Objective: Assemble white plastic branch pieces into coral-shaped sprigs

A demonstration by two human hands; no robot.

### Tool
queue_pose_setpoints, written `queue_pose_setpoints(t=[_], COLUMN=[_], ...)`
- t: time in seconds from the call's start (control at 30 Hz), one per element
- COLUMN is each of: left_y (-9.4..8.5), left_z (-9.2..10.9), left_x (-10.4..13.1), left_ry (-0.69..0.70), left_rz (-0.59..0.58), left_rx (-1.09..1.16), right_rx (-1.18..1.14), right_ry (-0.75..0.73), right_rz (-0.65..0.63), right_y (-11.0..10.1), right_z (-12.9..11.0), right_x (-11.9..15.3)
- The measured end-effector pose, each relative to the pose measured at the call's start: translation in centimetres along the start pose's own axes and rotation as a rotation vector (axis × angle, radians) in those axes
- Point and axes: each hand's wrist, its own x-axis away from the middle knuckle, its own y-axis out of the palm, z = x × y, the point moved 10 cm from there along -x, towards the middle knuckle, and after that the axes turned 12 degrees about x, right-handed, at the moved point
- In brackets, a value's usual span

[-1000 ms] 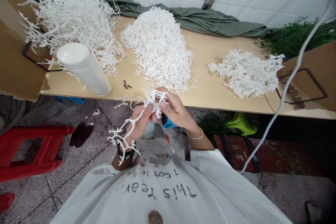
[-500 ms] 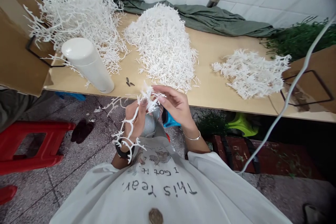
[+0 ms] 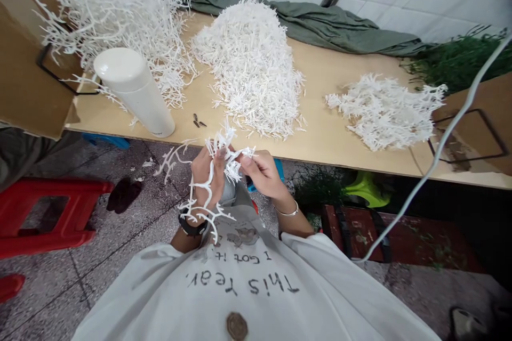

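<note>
My left hand is closed around a white branching plastic sprig; its forked stems hang over my wrist and poke out to the left. A tuft of short white pieces bunches above my left thumb. My right hand pinches the tip of a white twig at the right side of this bunch. Beyond both hands, on the table, lies a big heap of short white pieces. To its left rises a tangle of long white branches.
A white bottle stands at the table's front left, near several dark seeds. A smaller white pile lies to the right. A pale cable crosses the right side. Red stool on the floor, left.
My right hand has drawn down and slightly back toward me, its fingers now pinching a twig at the bunch's right. The hanging stems have swung a little to the right.
</note>
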Motion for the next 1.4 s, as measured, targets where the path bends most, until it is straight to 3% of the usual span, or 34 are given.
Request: queue_pose_setpoints(t=[0.1,0.17,0.27,0.37,0.5,0.57,0.67,0.73,0.83,0.9,0.97,1.07,1.27,1.33,1.4], left_y=[-0.3,0.1,2.8,4.3,3.0,2.3,2.5,2.9,3.0,2.6,2.2,1.8,2.0,2.0,2.1], left_z=[0.3,-0.9,-2.9,-3.7,-3.7,-3.1,-2.0,-1.6,-1.3,-1.2,-1.2,-1.4,-1.5,-1.2,-1.2], left_x=[0.2,0.3,0.8,1.4,1.4,1.0,0.3,-0.1,-0.6,-0.8,-1.0,-1.2,-1.3,-1.4,-1.4], left_ry=[0.034,-0.081,-0.350,-0.508,-0.538,-0.513,-0.464,-0.437,-0.356,-0.290,-0.239,-0.203,-0.198,-0.189,-0.188], left_rz=[0.124,0.160,0.063,0.018,0.147,0.202,0.173,0.135,0.084,0.071,0.074,0.079,0.036,0.013,0.002], left_rx=[0.164,0.410,0.796,0.994,1.046,1.082,1.215,1.275,1.264,1.222,1.174,1.110,1.007,1.012,1.001], right_rx=[-0.244,-0.460,-0.757,-0.931,-1.125,-1.119,-0.830,-0.425,0.450,0.959,1.245,1.352,1.248,1.165,0.961], right_ry=[0.032,0.042,0.072,0.025,-0.179,-0.247,-0.378,-0.335,0.049,0.313,0.480,0.553,0.576,0.512,0.387], right_rz=[0.054,0.095,0.165,0.196,0.128,0.179,0.307,0.417,0.539,0.412,0.245,0.201,0.478,0.566,0.588], right_y=[0.6,1.1,1.5,1.3,-0.4,-2.6,-6.6,-8.9,-12.0,-13.1,-13.5,-13.6,-15.3,-15.7,-14.8], right_z=[0.2,0.1,0.0,-1.1,-3.6,-3.7,-3.5,-2.2,2.5,6.3,9.6,11.6,11.9,11.1,9.4], right_x=[0.4,0.4,0.0,-0.5,-0.9,-0.8,-0.7,-1.2,-2.6,-3.6,-4.2,-5.0,-6.5,-6.6,-6.5])
